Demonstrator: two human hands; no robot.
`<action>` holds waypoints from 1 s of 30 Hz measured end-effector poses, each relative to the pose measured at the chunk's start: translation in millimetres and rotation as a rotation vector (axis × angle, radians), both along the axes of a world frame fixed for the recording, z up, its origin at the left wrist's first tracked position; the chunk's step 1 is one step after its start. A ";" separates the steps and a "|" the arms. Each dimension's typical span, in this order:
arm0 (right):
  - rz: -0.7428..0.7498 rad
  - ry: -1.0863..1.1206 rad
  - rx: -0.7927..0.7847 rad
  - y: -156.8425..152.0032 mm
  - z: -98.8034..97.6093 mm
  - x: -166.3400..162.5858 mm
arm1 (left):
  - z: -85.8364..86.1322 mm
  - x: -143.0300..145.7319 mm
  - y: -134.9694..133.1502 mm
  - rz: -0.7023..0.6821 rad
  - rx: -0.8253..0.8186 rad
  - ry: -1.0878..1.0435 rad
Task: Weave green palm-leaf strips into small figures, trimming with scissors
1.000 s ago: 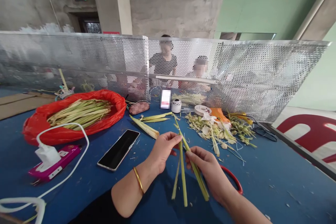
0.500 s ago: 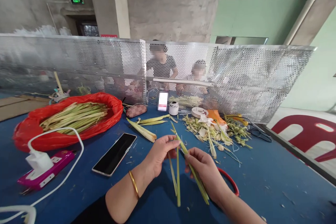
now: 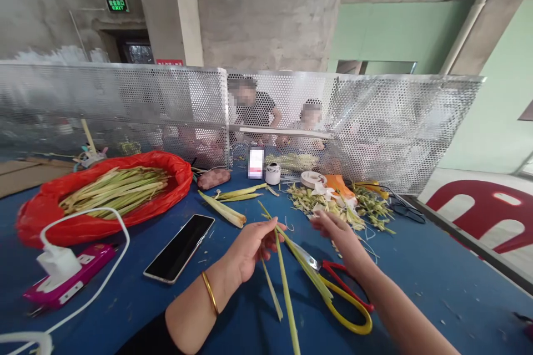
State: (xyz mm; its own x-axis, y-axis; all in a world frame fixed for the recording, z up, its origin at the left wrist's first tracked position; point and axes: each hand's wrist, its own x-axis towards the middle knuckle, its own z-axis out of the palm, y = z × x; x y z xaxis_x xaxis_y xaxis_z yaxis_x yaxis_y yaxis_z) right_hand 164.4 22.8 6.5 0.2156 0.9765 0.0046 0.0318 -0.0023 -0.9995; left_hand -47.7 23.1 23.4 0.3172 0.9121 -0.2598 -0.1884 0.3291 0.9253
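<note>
Long green-yellow leaf strips (image 3: 287, 294) hang down from my left hand (image 3: 259, 241), pinched between thumb and fingers. A bundle of strips (image 3: 312, 272) slants from the same hand toward the lower right. Beneath that bundle, scissors (image 3: 347, 308) with one red and one yellow handle lie on the blue table, blades pointing up-left. My right hand (image 3: 335, 233) is apart from the strips, reaching over the near edge of a pile of leaf scraps (image 3: 350, 205). Its fingers stretch forward, and I see nothing held in them.
A red plastic bag (image 3: 172, 172) of strips sits left, behind a purple power strip (image 3: 70, 277) with a white cable. A phone (image 3: 180, 248) lies nearer, with loose leaves (image 3: 222, 208) beyond. Tape (image 3: 313, 179) and a perforated metal screen (image 3: 383, 127) stand behind; two people are past it.
My right hand has let go of the strip bundle and moved up and away toward the scraps, uncovering the scissors. My left hand keeps its pinch. The view has shifted slightly.
</note>
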 end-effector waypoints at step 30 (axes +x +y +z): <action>0.314 0.174 -0.001 -36.3 1.9 -37.6 | 14.2 -1.6 -8.2 0.015 0.047 -0.097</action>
State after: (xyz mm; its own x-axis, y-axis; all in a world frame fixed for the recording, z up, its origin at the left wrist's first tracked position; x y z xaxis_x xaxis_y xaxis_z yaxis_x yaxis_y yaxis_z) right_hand 126.8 -13.5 8.4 -0.0970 0.9953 -0.0067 -0.1400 -0.0203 -0.9899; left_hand -49.3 14.8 37.6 0.3245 0.9276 -0.1851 -0.2828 0.2819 0.9168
